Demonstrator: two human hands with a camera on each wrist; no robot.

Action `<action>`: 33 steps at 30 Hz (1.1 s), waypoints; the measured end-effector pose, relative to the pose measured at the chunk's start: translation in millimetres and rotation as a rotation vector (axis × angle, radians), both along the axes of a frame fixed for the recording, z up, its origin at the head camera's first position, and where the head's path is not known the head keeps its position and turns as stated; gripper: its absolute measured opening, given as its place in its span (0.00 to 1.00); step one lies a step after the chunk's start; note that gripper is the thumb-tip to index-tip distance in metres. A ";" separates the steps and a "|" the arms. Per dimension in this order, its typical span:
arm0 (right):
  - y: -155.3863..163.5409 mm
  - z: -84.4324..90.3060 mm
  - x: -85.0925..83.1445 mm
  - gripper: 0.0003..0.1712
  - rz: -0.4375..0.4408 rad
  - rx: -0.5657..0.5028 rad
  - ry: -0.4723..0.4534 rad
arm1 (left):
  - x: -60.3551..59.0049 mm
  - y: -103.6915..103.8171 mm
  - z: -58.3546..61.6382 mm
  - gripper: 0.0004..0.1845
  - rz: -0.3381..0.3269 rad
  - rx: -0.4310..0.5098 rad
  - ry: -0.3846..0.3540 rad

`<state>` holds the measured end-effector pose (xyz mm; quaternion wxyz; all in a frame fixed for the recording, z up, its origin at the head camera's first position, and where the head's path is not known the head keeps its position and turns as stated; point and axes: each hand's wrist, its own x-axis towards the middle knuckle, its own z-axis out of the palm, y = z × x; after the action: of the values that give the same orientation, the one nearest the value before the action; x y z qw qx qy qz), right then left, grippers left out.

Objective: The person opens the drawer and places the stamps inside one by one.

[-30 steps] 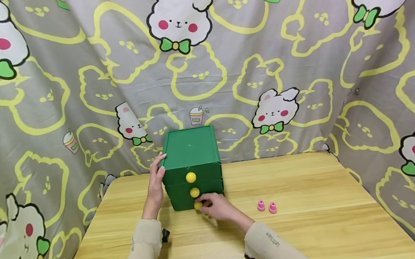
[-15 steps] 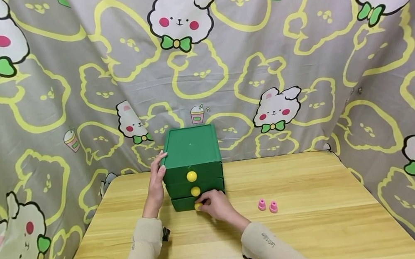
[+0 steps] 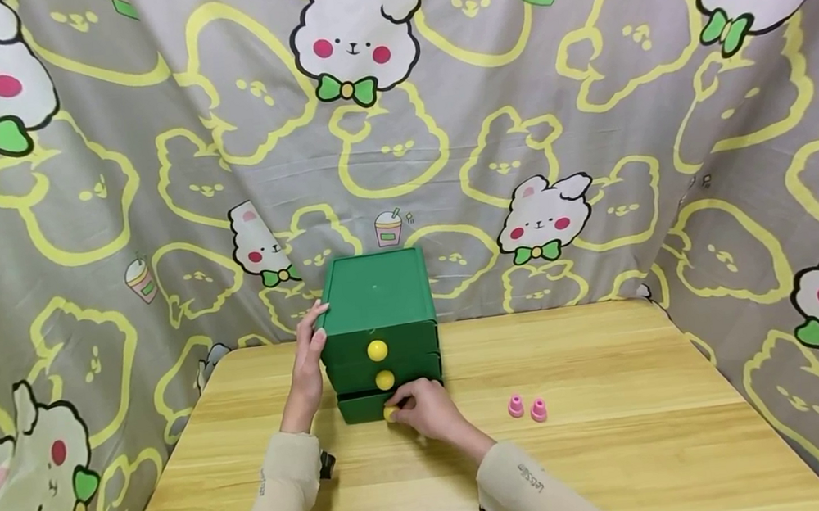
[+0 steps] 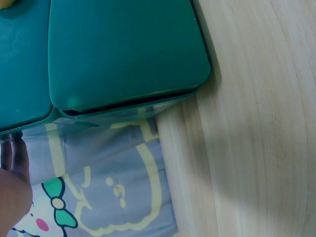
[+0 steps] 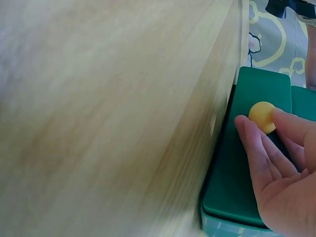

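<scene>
A green three-drawer cabinet (image 3: 379, 288) with round yellow knobs stands toward the back of the table. My left hand (image 3: 306, 374) rests flat against the cabinet's left side, fingers extended near the top edge. At the front, my right hand (image 3: 430, 408) pinches the bottom drawer's yellow knob (image 5: 260, 116) between thumb and fingers. That bottom drawer (image 3: 359, 409) juts out a little past the drawers above it. The middle knob (image 3: 385, 380) and top knob (image 3: 377, 351) are untouched. What lies inside the drawers is hidden.
Two small pink stepped pieces (image 3: 527, 408), each with a hole in its top, stand on the wooden table (image 3: 621, 449) to the right of my right hand. A patterned curtain (image 3: 398, 141) hangs close behind the cabinet and along both sides.
The bottom drawer has slid out slightly toward me, with my right hand moving along on its knob. My left hand has stayed against the cabinet's side.
</scene>
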<state>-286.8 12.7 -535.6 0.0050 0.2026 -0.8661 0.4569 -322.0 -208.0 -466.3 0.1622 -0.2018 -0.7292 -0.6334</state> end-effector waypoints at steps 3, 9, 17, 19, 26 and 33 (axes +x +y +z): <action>-0.3 -1.5 0.7 0.06 -0.001 0.001 -0.002 | 1.4 -0.1 0.1 0.27 0.003 -0.002 0.002; -0.7 -5.0 -0.1 0.06 -0.003 -0.004 0.015 | 2.2 0.5 1.3 0.27 0.006 -0.001 0.007; -0.1 -7.8 -0.3 0.07 -0.004 -0.007 0.005 | 0.5 -0.7 1.4 0.27 0.000 0.004 0.001; 0.3 -8.4 0.3 0.07 -0.002 -0.012 -0.007 | 0.6 -0.5 1.2 0.27 0.001 0.001 -0.002; 1.6 -8.5 1.2 0.08 0.017 -0.022 -0.021 | 0.8 -0.3 0.2 0.27 -0.001 0.007 0.000; 4.3 -6.9 3.0 0.07 0.031 -0.021 -0.001 | 0.2 -0.7 0.7 0.27 -0.005 0.009 -0.005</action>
<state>-283.9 17.0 -542.5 -0.0005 0.2156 -0.8580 0.4662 -321.8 -208.8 -465.6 0.1596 -0.2015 -0.7263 -0.6375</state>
